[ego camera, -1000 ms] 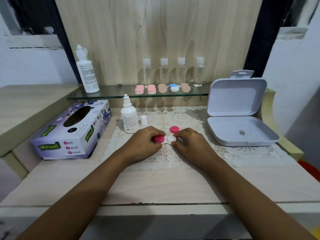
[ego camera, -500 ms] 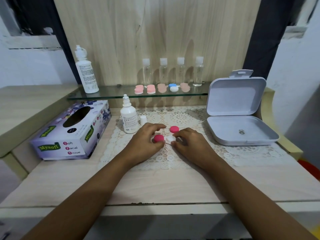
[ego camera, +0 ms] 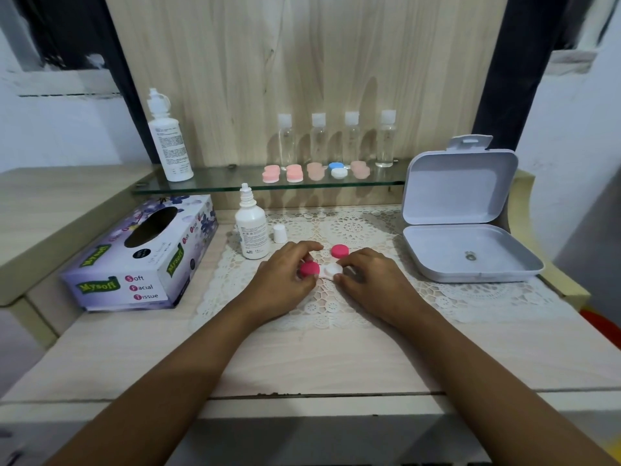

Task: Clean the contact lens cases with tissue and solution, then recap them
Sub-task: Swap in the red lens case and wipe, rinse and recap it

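left hand (ego camera: 285, 280) pinches round pink plastic cap (ego camera: 309, 269), right hand (ego camera: 373, 284) pinches small white lens case (ego camera: 334, 270) at worktop (ego camera: 302, 364) centre; likely light, slippery, so grip rims.

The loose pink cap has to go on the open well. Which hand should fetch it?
Right hand, probably: the loose pink cap lies just beyond its fingers, which pinch the uncapped well. The left hand pinches the other pink cap, so it can steady the case.
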{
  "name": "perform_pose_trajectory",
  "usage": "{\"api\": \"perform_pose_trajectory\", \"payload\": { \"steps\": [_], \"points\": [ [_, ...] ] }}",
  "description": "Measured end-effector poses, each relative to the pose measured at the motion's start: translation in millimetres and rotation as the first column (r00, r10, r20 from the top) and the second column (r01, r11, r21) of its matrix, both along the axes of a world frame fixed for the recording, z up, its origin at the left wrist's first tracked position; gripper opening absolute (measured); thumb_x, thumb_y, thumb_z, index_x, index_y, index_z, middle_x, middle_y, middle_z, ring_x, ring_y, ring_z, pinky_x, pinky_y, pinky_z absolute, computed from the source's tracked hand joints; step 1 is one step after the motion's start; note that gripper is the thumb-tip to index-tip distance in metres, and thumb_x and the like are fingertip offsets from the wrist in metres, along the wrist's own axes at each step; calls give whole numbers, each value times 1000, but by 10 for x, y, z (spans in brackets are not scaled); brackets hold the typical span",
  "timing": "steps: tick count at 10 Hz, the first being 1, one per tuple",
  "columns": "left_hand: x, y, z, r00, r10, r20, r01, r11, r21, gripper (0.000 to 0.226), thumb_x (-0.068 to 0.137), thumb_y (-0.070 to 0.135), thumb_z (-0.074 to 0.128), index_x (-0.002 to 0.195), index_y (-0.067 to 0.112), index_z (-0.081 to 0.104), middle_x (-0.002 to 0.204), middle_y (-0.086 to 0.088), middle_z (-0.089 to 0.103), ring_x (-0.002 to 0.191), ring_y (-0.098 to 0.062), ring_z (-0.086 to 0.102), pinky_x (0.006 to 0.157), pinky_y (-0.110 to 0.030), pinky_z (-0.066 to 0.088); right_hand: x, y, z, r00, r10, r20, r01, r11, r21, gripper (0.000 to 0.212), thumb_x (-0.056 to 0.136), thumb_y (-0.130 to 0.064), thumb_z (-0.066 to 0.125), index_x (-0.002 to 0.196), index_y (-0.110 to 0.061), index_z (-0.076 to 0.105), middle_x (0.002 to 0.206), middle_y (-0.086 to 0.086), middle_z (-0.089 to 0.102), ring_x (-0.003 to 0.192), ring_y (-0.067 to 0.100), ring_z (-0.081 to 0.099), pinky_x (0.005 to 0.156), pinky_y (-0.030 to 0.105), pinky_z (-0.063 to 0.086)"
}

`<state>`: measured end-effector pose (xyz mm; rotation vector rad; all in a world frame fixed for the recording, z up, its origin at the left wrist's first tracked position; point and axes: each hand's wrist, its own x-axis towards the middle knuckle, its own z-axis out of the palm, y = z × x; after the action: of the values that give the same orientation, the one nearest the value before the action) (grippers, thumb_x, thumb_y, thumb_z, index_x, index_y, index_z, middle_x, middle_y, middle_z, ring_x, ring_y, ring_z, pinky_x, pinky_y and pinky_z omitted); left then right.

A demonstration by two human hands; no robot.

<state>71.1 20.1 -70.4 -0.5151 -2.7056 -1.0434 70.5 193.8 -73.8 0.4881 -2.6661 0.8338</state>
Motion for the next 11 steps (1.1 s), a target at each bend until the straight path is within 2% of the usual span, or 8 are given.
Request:
{"api": "perform_pose_trajectory", "payload": {
  "steps": [1, 2, 4, 5, 7, 8, 9, 11],
  "points": [
    [25, 1, 6, 1000, -20, 22, 19, 1000, 7, 54, 73, 27, 46, 127, 32, 50, 114, 10, 56, 108, -10, 53, 99, -43, 41, 1, 2, -5, 1000, -2, 0, 2, 1000, -1, 27, 88, -25, 59, 112, -14, 64, 118, 6, 59, 106, 20, 53, 80, 20, 33],
    [7, 4, -11, 1000, 11, 13, -11, 1000, 12, 50, 81, 34, 56, 130, 31, 47, 116, 6, 50, 109, -12, 51, 99, -44, 40, -5, 5, -11, 1000, 2, -2, -2, 1000, 1, 26, 88, -26, 59, 111, -15, 65, 117, 5, 59, 106, 20, 53, 79, 21, 33],
    [4, 6, -3, 999, -7, 39, 7, 1000, -14, 53, 75, 26, 44, 127, 33, 50, 114, 9, 54, 110, -12, 51, 100, -46, 39, -17, 8, -23, 1000, 3, 0, -3, 1000, 1, 27, 88, -27, 59, 111, -15, 64, 116, 5, 59, 105, 19, 52, 75, 19, 30],
    [0, 6, -6, 999, 10, 31, -10, 1000, -3, 50, 81, 29, 53, 131, 31, 47, 122, 5, 48, 112, -14, 49, 100, -43, 39, -18, 8, -23, 1000, 3, 3, -3, 1000, -5, 27, 88, -27, 59, 112, -16, 64, 116, 5, 59, 105, 19, 52, 79, 21, 34],
    [-36, 14, -23, 998, 48, 42, -47, 999, -15, 41, 86, 27, 56, 127, 27, 51, 105, 4, 51, 107, -18, 50, 97, -44, 40, -22, 3, -28, 1000, 4, 9, -4, 1000, -4, 27, 88, -26, 58, 111, -16, 64, 116, 4, 59, 105, 19, 51, 77, 20, 31],
    [-18, 12, -14, 999, 20, 48, -21, 1000, 14, 51, 75, 30, 45, 126, 32, 51, 113, 6, 56, 111, -17, 50, 98, -46, 41, -26, 6, -28, 1000, 4, 4, -4, 1000, -1, 27, 88, -26, 58, 111, -15, 64, 116, 4, 59, 104, 19, 52, 74, 18, 28],
    [-25, 6, -28, 998, 40, 45, -40, 999, -4, 51, 80, 37, 56, 130, 29, 48, 121, 1, 48, 117, -18, 45, 102, -45, 37, -23, 7, -26, 1000, 3, 5, -3, 1000, -3, 27, 88, -28, 58, 111, -16, 64, 115, 4, 59, 103, 18, 51, 74, 19, 29],
    [-37, 15, -35, 997, 68, 27, -67, 997, -49, 38, 87, 23, 59, 123, 26, 49, 101, 7, 47, 107, -21, 47, 98, -46, 38, -23, 6, -27, 1000, 2, 0, -2, 1000, 3, 27, 88, -27, 58, 112, -16, 63, 117, 3, 58, 105, 18, 51, 72, 17, 26]
  ]
}}
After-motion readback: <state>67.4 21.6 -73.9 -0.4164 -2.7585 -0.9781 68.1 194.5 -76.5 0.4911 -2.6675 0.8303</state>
